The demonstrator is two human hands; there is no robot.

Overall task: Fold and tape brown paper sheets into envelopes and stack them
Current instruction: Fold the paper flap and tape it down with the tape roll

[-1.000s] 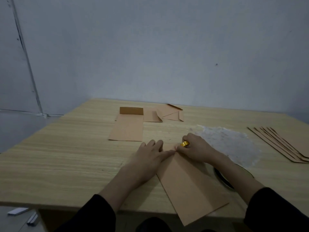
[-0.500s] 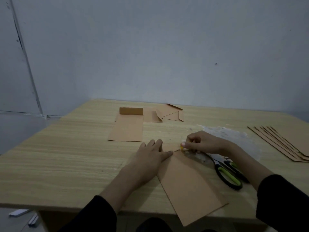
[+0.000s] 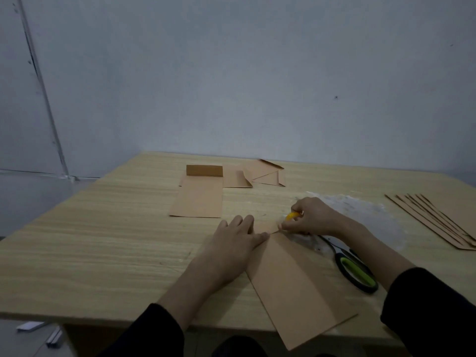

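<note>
At table, pinned sheet under flat left hand, pinched yellow tape in right hand; probably best pulled taut

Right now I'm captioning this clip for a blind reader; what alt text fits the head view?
A person's left hand presses flat on a folded brown paper sheet on a wooden table while the right hand grips a small yellow tape roll at the sheet's far corner. Green-handled scissors lie beside it, with more brown sheets stacked at the right.
</note>
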